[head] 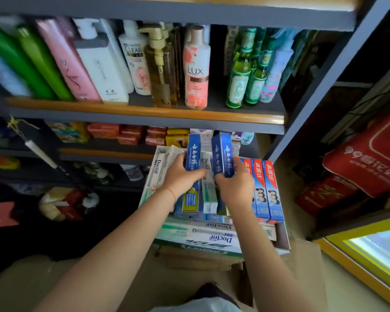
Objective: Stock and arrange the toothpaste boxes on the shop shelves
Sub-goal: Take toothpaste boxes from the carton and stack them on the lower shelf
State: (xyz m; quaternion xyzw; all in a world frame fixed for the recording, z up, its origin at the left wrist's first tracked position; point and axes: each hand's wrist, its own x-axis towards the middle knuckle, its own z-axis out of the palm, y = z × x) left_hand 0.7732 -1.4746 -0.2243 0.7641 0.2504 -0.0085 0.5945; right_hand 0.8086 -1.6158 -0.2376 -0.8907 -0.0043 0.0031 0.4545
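Note:
Both hands reach into a white carton (283, 240) of toothpaste boxes below the shelves. My left hand (180, 176) grips a blue toothpaste box (193, 154) that stands on end. My right hand (234, 186) grips a second blue box (223, 154), also lifted upright. A white and green Doctor box (208, 188) stands between the two hands. More white Doctor boxes (159, 168) lie on the left of the carton. Red and blue boxes (265, 190) stand in a row on the right.
Shampoo and lotion bottles (196, 68) fill the shelf above, with green glass bottles (240, 75) to the right. Soap packs (131, 134) sit on the lower shelf behind the carton. Red bags (374, 158) lie at right, a yellow-framed cabinet (365, 255) at lower right, a grey upright (320, 77) beside the shelf.

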